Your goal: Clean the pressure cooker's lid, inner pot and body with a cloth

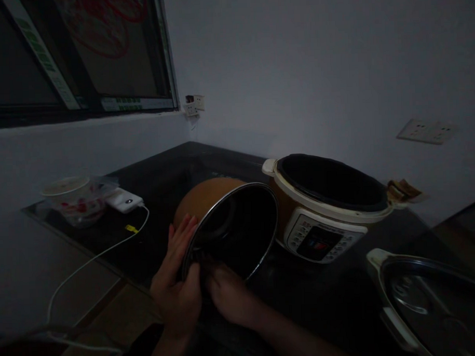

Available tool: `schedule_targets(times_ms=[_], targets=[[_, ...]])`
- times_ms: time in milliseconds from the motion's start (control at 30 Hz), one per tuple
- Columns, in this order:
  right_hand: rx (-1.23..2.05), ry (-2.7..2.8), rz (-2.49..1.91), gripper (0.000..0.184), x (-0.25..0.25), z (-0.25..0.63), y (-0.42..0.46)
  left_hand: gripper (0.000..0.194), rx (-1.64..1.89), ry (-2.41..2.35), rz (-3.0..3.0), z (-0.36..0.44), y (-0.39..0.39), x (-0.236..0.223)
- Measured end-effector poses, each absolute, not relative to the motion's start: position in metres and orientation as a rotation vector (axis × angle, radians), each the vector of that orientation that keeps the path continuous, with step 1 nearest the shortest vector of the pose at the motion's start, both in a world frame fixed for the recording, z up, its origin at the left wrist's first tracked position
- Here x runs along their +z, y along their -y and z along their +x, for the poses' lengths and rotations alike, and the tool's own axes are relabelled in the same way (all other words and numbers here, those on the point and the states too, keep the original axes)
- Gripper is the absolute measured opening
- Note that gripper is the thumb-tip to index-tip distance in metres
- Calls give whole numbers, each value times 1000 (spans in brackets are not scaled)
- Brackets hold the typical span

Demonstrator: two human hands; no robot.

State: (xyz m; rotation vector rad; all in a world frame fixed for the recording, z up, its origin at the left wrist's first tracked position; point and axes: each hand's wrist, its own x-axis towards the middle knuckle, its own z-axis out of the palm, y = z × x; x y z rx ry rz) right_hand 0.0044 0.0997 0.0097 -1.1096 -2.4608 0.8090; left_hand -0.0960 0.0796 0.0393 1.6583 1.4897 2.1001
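Dim light greys the pale walls [296,67] around me. A dark window [100,53] with red markings fills the upper left of the frame; sockets [426,131] sit at right and near the corner. My glossy black desk [206,161] meets the wall at centre.

Your dark, glossy desk [175,167] carries the cooker [320,216], its control panel turned towards you. Well to the cooker's left sit a plastic-wrapped bowl [72,202] and, touching the wrap, a white device [126,201]. Its white cable [111,249] runs past a yellow tag [131,229] and over the edge. Right of the cooker, nearer you, is a lid [432,298].
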Motion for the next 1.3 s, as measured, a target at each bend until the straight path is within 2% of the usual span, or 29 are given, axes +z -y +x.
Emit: schedule_targets(times_ms=[100,200,300,500,567,667,867,1000,1100,1200,1300], targets=[[1028,2192,-997,48,19,1,-80,60,2123,-1483,1657,-95,-81,40],[993,2225,-999,46,16,11,-73,59,2152,-1477,1573,-98,-83,44],[762,2421,-1126,45,4,33,-83,57,2142,-1498,1437,-103,-85,47],[49,2641,-1310,45,-1,77,-131,56,2059,-1494,1359,-115,-86,48],[-52,2655,-1323,45,2,81,-139,57,2037,-1524,1360,-119,-86,48],[88,2641,-1348,45,2,71,-131,58,2022,-1564,1361,-121,-86,50],[711,2371,-1203,44,3,19,-77,53,2086,-1538,1372,-113,-85,54],[820,2270,-1031,61,3,4,-63,53,2082,-1554,1314,-112,-85,53],[660,2460,-977,70,-9,18,-74,55,2058,-1532,1285,-118,-85,52],[295,2657,-1010,50,-23,46,-97,57,1986,-1507,1308,-127,-87,54],[-111,2761,-1031,45,-23,74,-122,58,1874,-1460,1410,-138,-92,61]])
